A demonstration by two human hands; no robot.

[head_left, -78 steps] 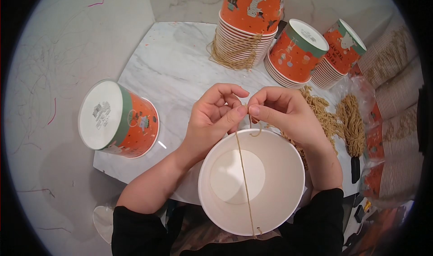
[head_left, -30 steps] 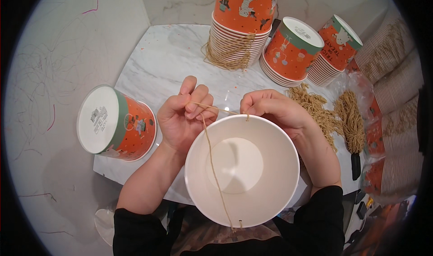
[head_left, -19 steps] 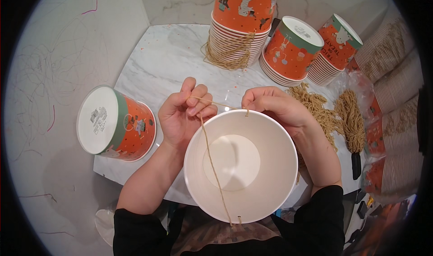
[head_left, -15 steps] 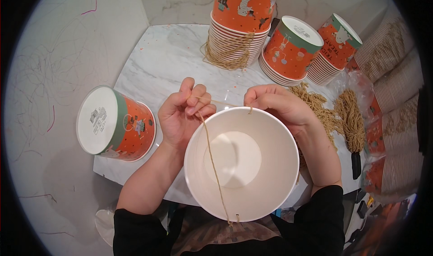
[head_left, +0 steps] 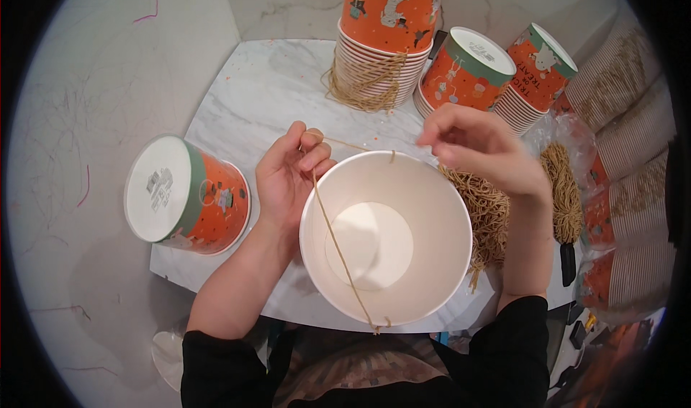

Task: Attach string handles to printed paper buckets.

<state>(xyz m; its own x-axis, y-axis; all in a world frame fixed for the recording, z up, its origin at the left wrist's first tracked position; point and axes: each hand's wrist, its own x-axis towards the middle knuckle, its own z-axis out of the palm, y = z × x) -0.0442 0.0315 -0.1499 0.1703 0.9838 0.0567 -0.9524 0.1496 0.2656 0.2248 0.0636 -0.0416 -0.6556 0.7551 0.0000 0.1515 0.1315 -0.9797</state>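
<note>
Fingers of the left hand (head_left: 289,174) curled, gripping tan cord (head_left: 340,255), which slants across the mouth of a white-lined bucket (head_left: 443,242) between the forearms. Right hand (head_left: 481,145) just beyond its rim, blurred; cannot tell whether its fingers meet. Cord heap (head_left: 486,221) adjacent on tabletop (head_left: 266,84). Upturned orange bucket (head_left: 216,201) at left; upturned stacks (head_left: 374,66) farthest.

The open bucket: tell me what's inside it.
Inside the bucket show its white wall, a round bottom partly in shadow and bits of cord at the near and far rim. A strand across the opening covers thin strips behind it.
</note>
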